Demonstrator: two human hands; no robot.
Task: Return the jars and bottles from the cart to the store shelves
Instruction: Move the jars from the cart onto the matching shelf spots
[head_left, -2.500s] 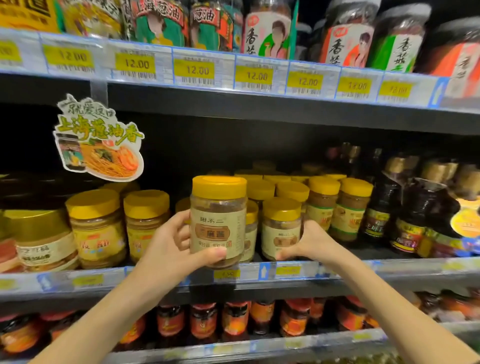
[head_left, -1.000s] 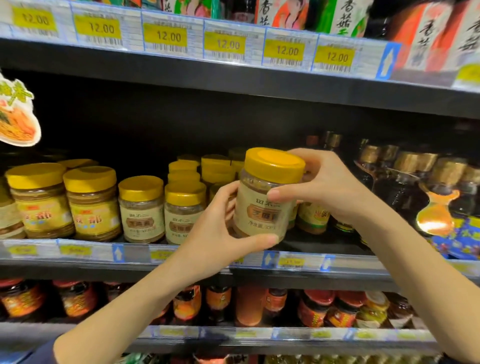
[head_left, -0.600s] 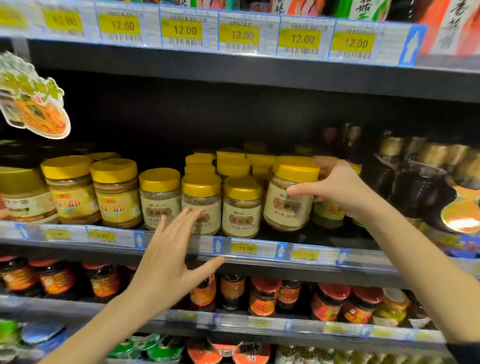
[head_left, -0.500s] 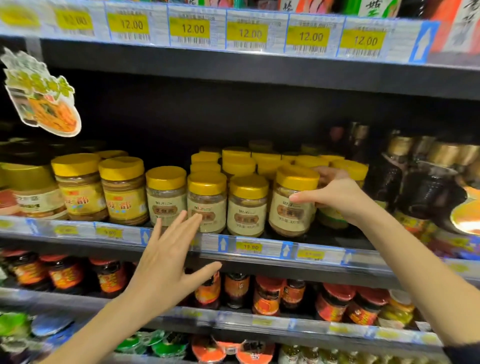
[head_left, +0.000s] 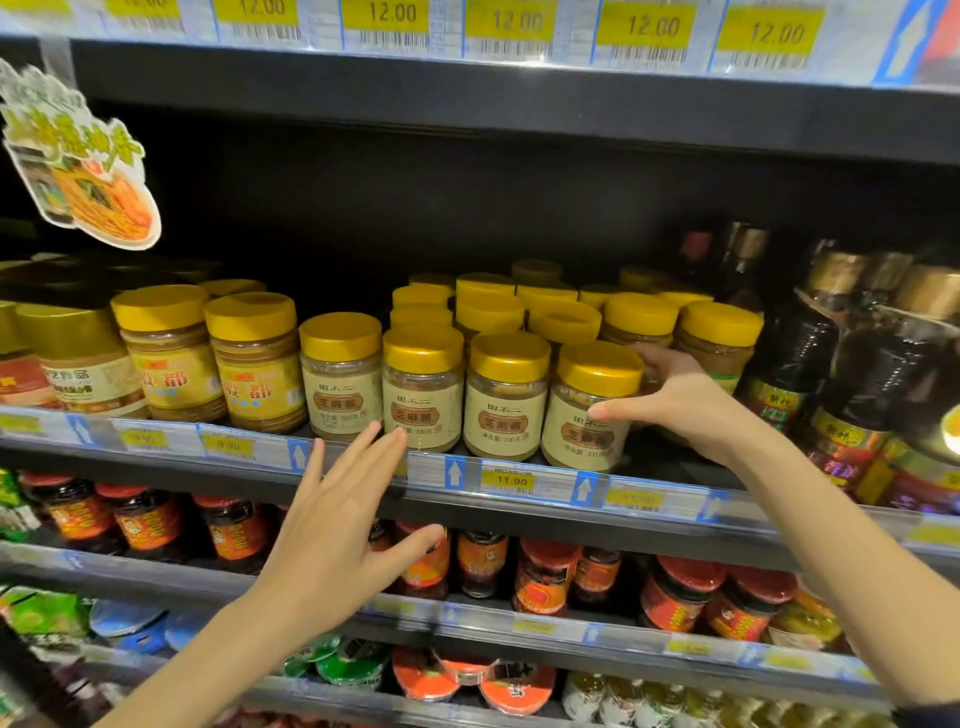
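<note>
Yellow-lid jar (head_left: 583, 441) in R hand (head_left: 693, 410)

Clear plastic jars (head_left: 589, 415) wear glossy yellow lids (head_left: 600, 368) and matt paper labels (head_left: 587, 434); the dark shelf edge (head_left: 519, 506) looks smooth metal.

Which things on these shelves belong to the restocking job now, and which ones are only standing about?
Job: rightmost cream-label jar, held by the right hand; open left hand; middle shelf edge.
Standing about: three matching jars beside it; dark sauce bottles; red-lidded jars below; noodle sign.
</note>
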